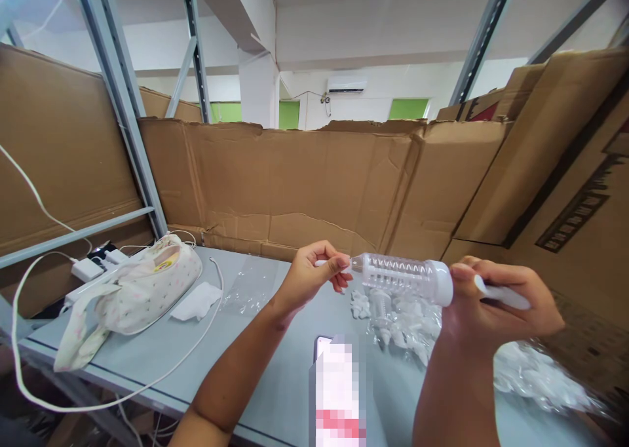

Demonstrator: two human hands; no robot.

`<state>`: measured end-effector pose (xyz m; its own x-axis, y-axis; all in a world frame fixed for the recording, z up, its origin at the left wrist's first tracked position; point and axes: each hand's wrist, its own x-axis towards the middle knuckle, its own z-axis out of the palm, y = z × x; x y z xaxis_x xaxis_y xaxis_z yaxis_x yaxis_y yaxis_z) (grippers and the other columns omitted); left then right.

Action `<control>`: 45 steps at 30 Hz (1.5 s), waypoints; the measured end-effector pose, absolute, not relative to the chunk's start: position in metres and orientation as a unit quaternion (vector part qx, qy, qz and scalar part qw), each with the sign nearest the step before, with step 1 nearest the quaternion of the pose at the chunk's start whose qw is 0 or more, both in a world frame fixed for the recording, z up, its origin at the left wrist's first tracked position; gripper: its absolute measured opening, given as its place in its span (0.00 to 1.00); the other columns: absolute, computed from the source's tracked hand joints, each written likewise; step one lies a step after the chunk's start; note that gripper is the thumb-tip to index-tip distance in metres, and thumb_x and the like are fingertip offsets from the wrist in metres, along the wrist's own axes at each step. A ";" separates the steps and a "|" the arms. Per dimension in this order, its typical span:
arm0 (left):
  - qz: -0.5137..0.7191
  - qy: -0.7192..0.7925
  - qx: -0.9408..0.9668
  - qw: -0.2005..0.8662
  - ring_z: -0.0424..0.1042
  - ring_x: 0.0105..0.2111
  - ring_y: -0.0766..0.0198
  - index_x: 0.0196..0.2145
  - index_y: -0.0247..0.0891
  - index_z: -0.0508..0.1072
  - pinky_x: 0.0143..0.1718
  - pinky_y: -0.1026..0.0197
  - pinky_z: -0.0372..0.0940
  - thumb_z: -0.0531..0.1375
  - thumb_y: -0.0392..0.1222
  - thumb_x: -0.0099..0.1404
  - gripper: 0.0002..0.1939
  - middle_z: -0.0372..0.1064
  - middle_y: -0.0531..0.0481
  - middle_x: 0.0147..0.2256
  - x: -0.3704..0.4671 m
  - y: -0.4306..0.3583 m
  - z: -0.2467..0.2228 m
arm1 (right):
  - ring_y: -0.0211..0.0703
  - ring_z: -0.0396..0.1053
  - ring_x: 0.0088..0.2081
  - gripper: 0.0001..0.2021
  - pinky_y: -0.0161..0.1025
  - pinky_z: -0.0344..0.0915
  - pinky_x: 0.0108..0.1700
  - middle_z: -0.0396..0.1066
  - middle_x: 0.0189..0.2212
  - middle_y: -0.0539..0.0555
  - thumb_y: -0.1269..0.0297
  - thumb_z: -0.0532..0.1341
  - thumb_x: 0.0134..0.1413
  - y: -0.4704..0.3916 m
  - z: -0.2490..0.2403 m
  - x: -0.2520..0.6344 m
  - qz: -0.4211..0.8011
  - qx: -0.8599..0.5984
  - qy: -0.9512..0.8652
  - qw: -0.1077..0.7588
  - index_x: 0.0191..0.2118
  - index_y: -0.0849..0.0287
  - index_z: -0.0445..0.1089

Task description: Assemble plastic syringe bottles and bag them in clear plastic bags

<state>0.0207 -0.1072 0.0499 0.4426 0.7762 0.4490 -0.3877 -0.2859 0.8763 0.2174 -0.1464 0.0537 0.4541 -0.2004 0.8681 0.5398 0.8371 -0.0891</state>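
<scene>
A clear plastic bottle (400,273) with ridged sides, a tapered nozzle and a wide white collar is held sideways in the air above the table. My left hand (322,267) pinches the nozzle end, where a small white tip (319,263) pokes out between thumb and fingers. My right hand (496,296) grips the white collar end. A white rod-like piece (504,296) with a rounded end also sits in the right hand; whether it joins the bottle is hidden by the fingers. Below lie clear bags (407,326) with similar clear bottles and white parts.
A phone (339,381), mostly blurred out, is at the front middle. On the left are a patterned fabric pouch (147,283), a tissue (196,301), a power strip (91,283) and a looping white cable (147,389). Cardboard walls (295,178) and metal posts (130,126) enclose the table.
</scene>
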 end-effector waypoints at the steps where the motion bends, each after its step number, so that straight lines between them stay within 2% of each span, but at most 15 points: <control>1: 0.502 0.158 0.620 0.582 0.70 0.21 0.70 0.24 0.33 0.65 0.22 0.67 0.64 0.67 0.54 0.53 0.22 0.70 0.51 0.23 0.020 -0.107 0.050 | 0.33 0.56 0.15 0.10 0.35 0.54 0.19 0.59 0.14 0.42 0.70 0.70 0.35 -0.147 0.053 0.218 -0.238 -0.171 -0.486 0.823 0.21 0.59 0.67; 4: 0.502 0.170 0.622 0.577 0.69 0.22 0.72 0.26 0.32 0.67 0.25 0.67 0.65 0.69 0.51 0.51 0.20 0.70 0.51 0.26 0.019 -0.109 0.052 | 0.32 0.54 0.15 0.10 0.35 0.51 0.18 0.56 0.14 0.41 0.70 0.70 0.37 -0.149 0.054 0.221 -0.255 -0.158 -0.519 0.801 0.21 0.59 0.66; 8: 0.503 0.177 0.633 0.561 0.69 0.23 0.72 0.27 0.32 0.70 0.27 0.67 0.66 0.70 0.47 0.51 0.17 0.69 0.52 0.25 0.016 -0.112 0.055 | 0.33 0.56 0.15 0.11 0.36 0.53 0.18 0.56 0.15 0.42 0.68 0.70 0.38 -0.151 0.055 0.223 -0.241 -0.159 -0.525 0.801 0.21 0.59 0.66; 15: 0.449 0.155 0.632 0.612 0.67 0.20 0.72 0.24 0.33 0.67 0.20 0.68 0.61 0.66 0.57 0.54 0.22 0.70 0.49 0.23 0.014 -0.109 0.054 | 0.31 0.51 0.14 0.11 0.35 0.48 0.17 0.54 0.14 0.41 0.69 0.70 0.38 -0.156 0.055 0.223 -0.285 -0.154 -0.539 0.777 0.21 0.58 0.65; 22: 0.420 0.161 0.625 0.638 0.66 0.18 0.72 0.23 0.35 0.62 0.17 0.70 0.58 0.65 0.56 0.55 0.22 0.67 0.53 0.19 0.015 -0.105 0.049 | 0.30 0.50 0.14 0.21 0.35 0.45 0.17 0.50 0.13 0.42 0.71 0.68 0.38 -0.161 0.057 0.224 -0.306 -0.128 -0.585 0.740 0.15 0.57 0.51; 24: 0.425 0.160 0.624 0.636 0.68 0.20 0.71 0.23 0.35 0.63 0.18 0.70 0.59 0.66 0.55 0.54 0.22 0.67 0.53 0.20 0.015 -0.106 0.051 | 0.30 0.50 0.14 0.21 0.35 0.46 0.17 0.51 0.13 0.42 0.71 0.67 0.38 -0.161 0.058 0.225 -0.302 -0.126 -0.588 0.740 0.15 0.58 0.52; 27: 0.481 0.162 0.630 0.589 0.70 0.24 0.72 0.26 0.33 0.68 0.26 0.69 0.66 0.69 0.48 0.51 0.17 0.70 0.51 0.26 0.015 -0.110 0.052 | 0.31 0.50 0.14 0.19 0.35 0.46 0.17 0.52 0.13 0.42 0.67 0.69 0.39 -0.159 0.059 0.222 -0.284 -0.148 -0.556 0.767 0.15 0.58 0.56; 31: 0.584 0.098 0.654 0.471 0.73 0.38 0.67 0.32 0.36 0.73 0.39 0.64 0.70 0.69 0.38 0.53 0.10 0.72 0.49 0.37 0.016 -0.115 0.049 | 0.33 0.54 0.14 0.12 0.36 0.51 0.17 0.57 0.13 0.42 0.64 0.71 0.37 -0.156 0.062 0.211 -0.242 -0.159 -0.478 0.829 0.20 0.58 0.65; 34: 0.633 0.044 0.686 0.356 0.72 0.44 0.64 0.38 0.39 0.75 0.45 0.60 0.70 0.65 0.35 0.58 0.08 0.73 0.47 0.42 0.016 -0.114 0.045 | 0.34 0.58 0.17 0.11 0.34 0.52 0.17 0.63 0.15 0.45 0.66 0.70 0.36 -0.155 0.063 0.203 -0.196 -0.225 -0.412 0.861 0.19 0.58 0.67; 37: 0.638 0.044 0.704 0.309 0.73 0.44 0.64 0.39 0.40 0.75 0.44 0.61 0.71 0.65 0.34 0.59 0.09 0.74 0.47 0.42 0.014 -0.112 0.044 | 0.33 0.56 0.17 0.11 0.33 0.49 0.17 0.63 0.14 0.44 0.66 0.70 0.34 -0.154 0.064 0.203 -0.151 -0.284 -0.394 0.861 0.17 0.59 0.66; 41: 0.621 0.099 0.709 0.319 0.75 0.38 0.64 0.36 0.38 0.77 0.41 0.61 0.71 0.68 0.37 0.55 0.09 0.77 0.48 0.36 0.013 -0.114 0.046 | 0.32 0.53 0.16 0.12 0.33 0.47 0.18 0.60 0.13 0.43 0.67 0.71 0.33 -0.152 0.063 0.208 -0.123 -0.300 -0.389 0.862 0.17 0.59 0.66; 45: 0.589 0.154 0.696 0.381 0.76 0.33 0.65 0.35 0.37 0.76 0.36 0.63 0.72 0.67 0.41 0.56 0.09 0.77 0.47 0.35 0.012 -0.119 0.048 | 0.35 0.59 0.16 0.12 0.35 0.53 0.18 0.62 0.13 0.44 0.67 0.72 0.29 -0.149 0.063 0.211 -0.157 -0.223 -0.381 0.884 0.16 0.58 0.66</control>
<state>0.0116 -0.1190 0.0477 0.2586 0.6631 0.7025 -0.2357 -0.6619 0.7116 0.2111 -0.1492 0.0627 0.6609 -0.1080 0.7426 0.4477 0.8510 -0.2746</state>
